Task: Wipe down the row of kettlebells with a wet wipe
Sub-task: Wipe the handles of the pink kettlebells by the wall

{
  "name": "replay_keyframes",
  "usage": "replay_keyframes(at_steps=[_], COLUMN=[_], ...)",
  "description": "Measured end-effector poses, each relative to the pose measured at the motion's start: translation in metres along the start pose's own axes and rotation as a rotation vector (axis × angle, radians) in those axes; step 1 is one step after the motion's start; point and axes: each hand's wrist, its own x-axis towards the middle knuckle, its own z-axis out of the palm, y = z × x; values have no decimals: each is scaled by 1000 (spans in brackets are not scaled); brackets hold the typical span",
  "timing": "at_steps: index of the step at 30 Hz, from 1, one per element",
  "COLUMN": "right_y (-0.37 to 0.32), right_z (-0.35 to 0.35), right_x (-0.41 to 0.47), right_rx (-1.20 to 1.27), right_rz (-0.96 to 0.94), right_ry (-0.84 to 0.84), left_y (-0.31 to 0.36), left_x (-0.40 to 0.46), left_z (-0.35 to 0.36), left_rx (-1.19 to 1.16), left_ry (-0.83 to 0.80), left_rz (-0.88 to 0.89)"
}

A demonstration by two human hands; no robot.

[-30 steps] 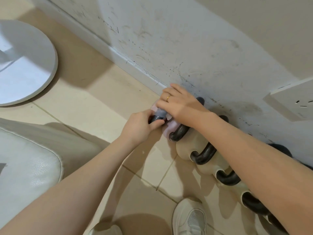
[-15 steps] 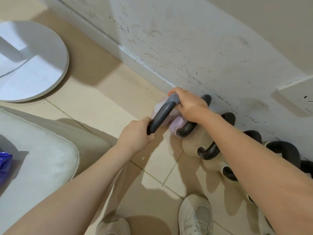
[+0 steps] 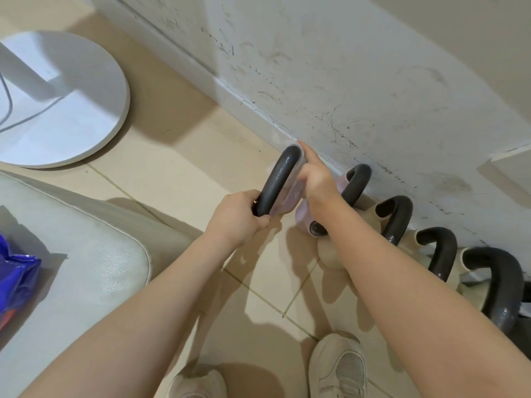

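The first kettlebell stands at the centre of the frame, at the left end of the row of kettlebells that runs along the wall toward the lower right. The left hand has its grip closed round the lower end of the dark handle. The right hand lies on the far side of the same handle, forefinger stretched toward the top of the loop, and presses a pale, thin wet wipe against it. The handle's long axis runs from the left hand up and right toward the wall, so the next stroke is judged to follow that line; the right hand is nearer the unwiped top. Most of the wipe is hidden behind the handle and the right hand, and its edges are hard to make out. The first kettlebell's body is largely covered, and the right forearm crosses the next two. A white round base sits at upper left, and a blue packet lies on a cushion at lower left.
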Motion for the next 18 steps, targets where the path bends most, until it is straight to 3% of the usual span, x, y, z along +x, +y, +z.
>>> replay_keyframes(at_steps=[2,5,7,11,14,18], right_y=[2,3,4,3,7,-5], right_z=[-2,-6,-7,4,-3,-12], right_x=[3,-4,-9,-14,-16,0], right_rx=[57,-97,-119,-177,-400,-663], right_rz=[46,154,128,-213,-443,-245], right_ry=[65,129,138,193,227,332], left_y=[-1,0,2,11,24,45], left_x=[0,-2,-2,0,5,18], left_z=[2,6,9,11,13,15], left_rx=[34,81,112,154,181,257], left_ry=[-4,-6,-12,-3,-11,-35], left_rz=[12,26,31,50,48,52])
